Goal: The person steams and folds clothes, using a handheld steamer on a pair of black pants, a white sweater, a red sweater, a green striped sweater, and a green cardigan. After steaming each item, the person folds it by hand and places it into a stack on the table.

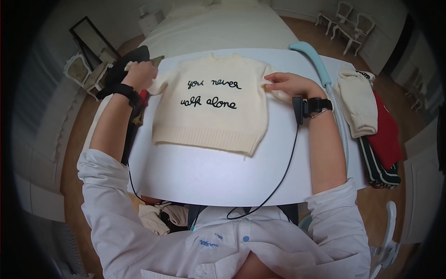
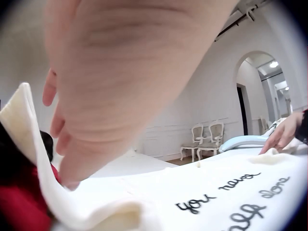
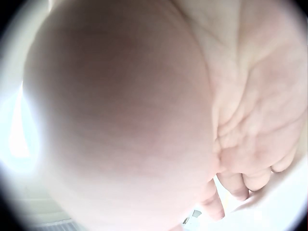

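Observation:
A cream knitted sweater (image 1: 211,118) lies spread on the white table, with "you never walk alone" in dark script across its front. My left hand (image 1: 141,75) is at the sleeve on the left and grips it near its end, with a bit of cream knit showing by the fingers. In the left wrist view that sleeve (image 2: 41,159) is lifted and bent beside the hand. My right hand (image 1: 293,84) pinches the other sleeve beside the sweater's upper right edge. The right wrist view is mostly filled by the palm (image 3: 260,120), and the pinched cloth is hidden there.
On the white table (image 1: 223,179), a light blue curved handle (image 1: 309,53) with a hose runs along the right side. Folded knits, one cream (image 1: 355,102) and one red (image 1: 388,130), hang at the right edge. Dark and red items lie under my left arm. A bed (image 1: 227,30) stands beyond.

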The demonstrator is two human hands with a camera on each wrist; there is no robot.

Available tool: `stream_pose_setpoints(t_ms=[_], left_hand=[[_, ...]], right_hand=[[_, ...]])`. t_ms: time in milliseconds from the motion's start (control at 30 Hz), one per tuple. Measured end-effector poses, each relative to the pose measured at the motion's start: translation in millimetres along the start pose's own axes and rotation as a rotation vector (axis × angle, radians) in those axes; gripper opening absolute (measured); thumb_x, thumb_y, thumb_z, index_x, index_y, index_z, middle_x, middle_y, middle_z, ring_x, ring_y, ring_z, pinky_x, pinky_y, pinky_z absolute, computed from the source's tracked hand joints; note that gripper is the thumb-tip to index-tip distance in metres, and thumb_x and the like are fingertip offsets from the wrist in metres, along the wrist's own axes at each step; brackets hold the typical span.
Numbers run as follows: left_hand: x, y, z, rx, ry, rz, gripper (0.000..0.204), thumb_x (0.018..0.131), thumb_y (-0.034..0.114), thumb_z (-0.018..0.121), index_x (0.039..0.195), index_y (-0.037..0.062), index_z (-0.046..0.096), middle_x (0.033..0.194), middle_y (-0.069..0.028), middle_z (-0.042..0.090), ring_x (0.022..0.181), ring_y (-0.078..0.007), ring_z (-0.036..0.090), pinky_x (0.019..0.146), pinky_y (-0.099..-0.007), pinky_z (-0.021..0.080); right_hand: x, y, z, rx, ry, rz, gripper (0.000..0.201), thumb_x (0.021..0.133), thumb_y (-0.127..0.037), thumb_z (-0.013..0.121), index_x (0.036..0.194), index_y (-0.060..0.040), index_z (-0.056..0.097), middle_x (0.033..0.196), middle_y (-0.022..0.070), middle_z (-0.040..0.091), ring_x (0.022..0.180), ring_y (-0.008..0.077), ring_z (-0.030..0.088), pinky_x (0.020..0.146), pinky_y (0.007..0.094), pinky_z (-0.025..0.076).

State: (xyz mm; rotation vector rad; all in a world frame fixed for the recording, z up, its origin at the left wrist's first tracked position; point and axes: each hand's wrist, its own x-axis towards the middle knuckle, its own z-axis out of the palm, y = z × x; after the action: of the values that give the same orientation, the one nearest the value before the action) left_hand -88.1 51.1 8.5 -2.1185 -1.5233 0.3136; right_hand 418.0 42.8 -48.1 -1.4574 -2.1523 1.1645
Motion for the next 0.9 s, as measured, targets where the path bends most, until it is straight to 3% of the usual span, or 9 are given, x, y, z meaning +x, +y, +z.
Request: stream_pose_setpoints(t_ms=[100,167,233,300,400,533,567,733,900], left_hand=[[1.3,53.5,-9.1,-0.351,0.071,0.131,0.024,0.086,0.023,0.074,0.108,0.0137,0.075,0.114,-0.0138,0.069,0.107,-0.0368,0.067,0.092,-0.0488,0.052],[-12.0,101.5,-35.6,-0.602,0.047,0.264,0.041,0.089,0.036,0.077,0.124,0.0157,0.073,0.137,-0.0184,0.060,0.119,-0.0381,0.064,0.102,-0.0489,0.050],[-24.6,142.9,-59.4,-0.748,-0.108,0.416,0.062,0.091,0.053,0.074,0.145,0.0236,0.061,0.154,-0.0203,0.047,0.131,-0.0413,0.057,0.110,-0.0483,0.048],[-28.2,181.4,-61.4,-0.481,-0.160,0.563,0.078,0.092,0.067,0.065,0.158,0.0335,0.044,0.166,-0.0219,0.033,0.141,-0.0515,0.047,0.116,-0.0505,0.044],[-38.7,205.6,-92.8,-0.413,-0.352,0.452,0.084,0.092,0.072,0.062,0.163,0.0392,0.032,0.170,-0.0264,0.022,0.147,-0.0555,0.037,0.121,-0.0519,0.036],[-30.3,203.8,-66.9,-0.518,-0.323,0.493,0.088,0.089,0.080,0.056,0.164,0.0429,0.028,0.171,-0.0271,0.016,0.145,-0.0665,0.027,0.122,-0.0586,0.031],[-35.1,203.4,-75.3,-0.502,-0.313,0.492,0.089,0.088,0.077,0.059,0.164,0.0416,0.029,0.167,-0.0325,0.020,0.143,-0.0635,0.034,0.124,-0.0574,0.028],[-50.7,217.3,-93.2,-0.559,-0.270,0.594,0.095,0.084,0.069,0.069,0.164,0.0363,0.031,0.154,-0.0482,0.029,0.132,-0.0565,0.052,0.125,-0.0557,0.026],[-52.0,208.1,-120.8,-0.561,-0.346,0.543,0.091,0.083,0.069,0.071,0.160,0.0300,0.043,0.155,-0.0370,0.040,0.123,-0.0494,0.062,0.115,-0.0476,0.042]], right_hand=[[-1.2,-1.4,0.2,-0.001,0.001,0.002,0.079,0.091,-0.053,0.075,0.151,-0.0053,0.055,0.150,0.0161,0.058,0.143,0.0265,0.048,0.119,0.0351,0.031],[-4.2,-6.5,0.4,-0.016,0.011,0.036,0.081,0.091,-0.053,0.075,0.153,-0.0069,0.052,0.151,0.0167,0.057,0.145,0.0268,0.047,0.120,0.0361,0.030],[-4.1,-6.8,2.7,0.019,0.025,0.027,0.079,0.093,-0.047,0.075,0.155,-0.0048,0.049,0.154,0.0198,0.053,0.148,0.0279,0.042,0.122,0.0346,0.028],[-1.1,-1.5,4.9,0.055,0.042,0.020,0.078,0.095,-0.041,0.075,0.156,-0.0028,0.045,0.157,0.0230,0.049,0.152,0.0290,0.038,0.124,0.0330,0.026],[1.3,0.6,5.8,0.094,0.089,0.005,0.083,0.094,-0.041,0.076,0.158,-0.0023,0.041,0.158,0.0258,0.047,0.152,0.0312,0.039,0.124,0.0342,0.027],[-13.9,-13.3,-6.5,-0.260,0.050,0.133,0.084,0.091,-0.039,0.078,0.157,-0.0021,0.042,0.158,0.0234,0.048,0.148,0.0314,0.046,0.121,0.0333,0.033],[-16.9,-14.5,-9.9,-0.417,0.042,0.182,0.086,0.089,-0.040,0.078,0.157,-0.0023,0.043,0.158,0.0223,0.048,0.146,0.0311,0.048,0.120,0.0329,0.035],[-24.1,-9.5,-16.8,-0.431,0.029,0.198,0.089,0.083,-0.044,0.081,0.157,-0.0076,0.045,0.158,0.0186,0.050,0.144,0.0318,0.050,0.118,0.0352,0.039],[-33.0,-17.0,-14.8,-0.446,0.079,0.172,0.084,0.086,-0.040,0.081,0.155,-0.0051,0.048,0.154,0.0195,0.054,0.139,0.0302,0.055,0.118,0.0319,0.038]])
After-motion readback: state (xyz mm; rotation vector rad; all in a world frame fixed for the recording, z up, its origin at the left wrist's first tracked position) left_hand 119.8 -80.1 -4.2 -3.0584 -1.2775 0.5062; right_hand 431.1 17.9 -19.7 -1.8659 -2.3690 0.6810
